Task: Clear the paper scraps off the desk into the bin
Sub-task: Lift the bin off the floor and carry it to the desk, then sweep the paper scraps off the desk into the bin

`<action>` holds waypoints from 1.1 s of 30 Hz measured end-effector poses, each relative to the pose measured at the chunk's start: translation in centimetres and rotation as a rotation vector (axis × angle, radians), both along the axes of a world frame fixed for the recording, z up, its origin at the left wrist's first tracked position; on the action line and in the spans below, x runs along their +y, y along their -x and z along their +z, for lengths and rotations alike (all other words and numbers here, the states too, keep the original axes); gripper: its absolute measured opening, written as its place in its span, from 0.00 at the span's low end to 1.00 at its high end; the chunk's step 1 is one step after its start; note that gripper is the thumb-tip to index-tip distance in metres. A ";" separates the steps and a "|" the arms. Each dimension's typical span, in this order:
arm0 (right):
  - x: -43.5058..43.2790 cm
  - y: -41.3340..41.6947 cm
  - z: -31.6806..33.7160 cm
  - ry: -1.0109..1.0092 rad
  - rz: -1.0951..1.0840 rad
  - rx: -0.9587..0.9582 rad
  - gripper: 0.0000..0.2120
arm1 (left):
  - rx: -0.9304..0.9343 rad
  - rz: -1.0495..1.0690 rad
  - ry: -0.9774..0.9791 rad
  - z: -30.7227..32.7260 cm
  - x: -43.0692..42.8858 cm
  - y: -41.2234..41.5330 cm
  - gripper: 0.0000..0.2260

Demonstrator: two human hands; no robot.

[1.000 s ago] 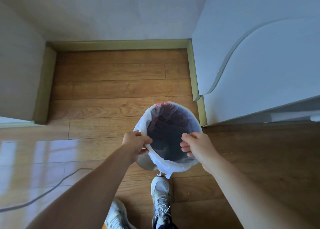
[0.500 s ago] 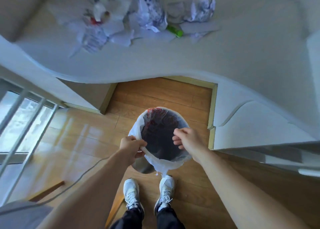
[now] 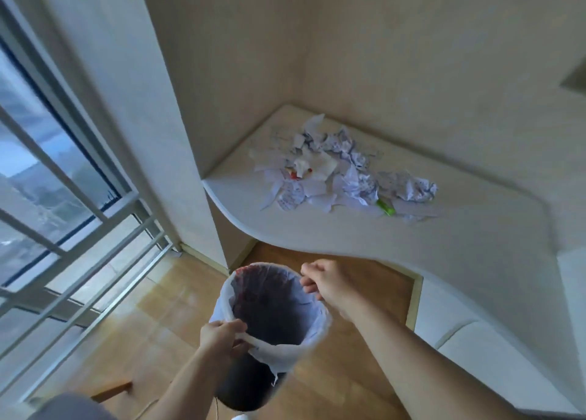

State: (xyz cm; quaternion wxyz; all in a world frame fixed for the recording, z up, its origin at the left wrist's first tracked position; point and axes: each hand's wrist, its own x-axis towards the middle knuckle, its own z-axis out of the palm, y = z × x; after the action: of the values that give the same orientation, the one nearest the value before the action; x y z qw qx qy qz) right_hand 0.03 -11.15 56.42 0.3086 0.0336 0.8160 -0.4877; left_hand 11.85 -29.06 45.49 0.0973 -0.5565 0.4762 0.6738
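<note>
A dark round bin (image 3: pixel 250 384) with a white plastic liner (image 3: pixel 317 330) is lifted off the floor, below the desk's front edge. My left hand (image 3: pixel 222 337) grips the near rim with the liner. My right hand (image 3: pixel 326 280) pinches the far right rim. On the white curved desk (image 3: pixel 444 245) lies a heap of crumpled and torn paper scraps (image 3: pixel 336 172), with a green object (image 3: pixel 385 207) and a small red bit (image 3: pixel 293 174) among them. The bin's inside looks dark, with reddish print on the liner.
A tall window with a metal railing (image 3: pixel 63 254) fills the left side. A white wall pillar (image 3: pixel 177 134) stands between window and desk. Wooden floor (image 3: pixel 364 372) lies below. A white cabinet (image 3: pixel 491 356) sits under the desk at right.
The view has swung up from the floor to the desk. Both hands have lifted the bin up toward the desk edge, and the scrap heap has come into full view.
</note>
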 end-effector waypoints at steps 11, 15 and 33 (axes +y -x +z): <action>-6.0 16.1 1.0 -0.382 0.349 0.448 0.33 | 0.066 0.116 0.059 -0.5 -7.8 5.5 0.09; -8.3 23.2 -0.7 -0.578 0.530 0.492 0.41 | 0.026 0.132 0.109 -0.8 -9.4 7.9 0.08; -13.1 25.4 -7.6 -0.636 1.063 0.572 0.32 | 0.012 0.138 0.154 2.0 -10.6 11.2 0.06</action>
State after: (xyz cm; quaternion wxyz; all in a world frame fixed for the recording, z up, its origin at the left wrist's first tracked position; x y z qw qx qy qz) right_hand -25.35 -24.26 48.78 0.2534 -0.4130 0.8748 0.0038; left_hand 0.70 -39.61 47.50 0.0047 -0.5899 0.4875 0.6437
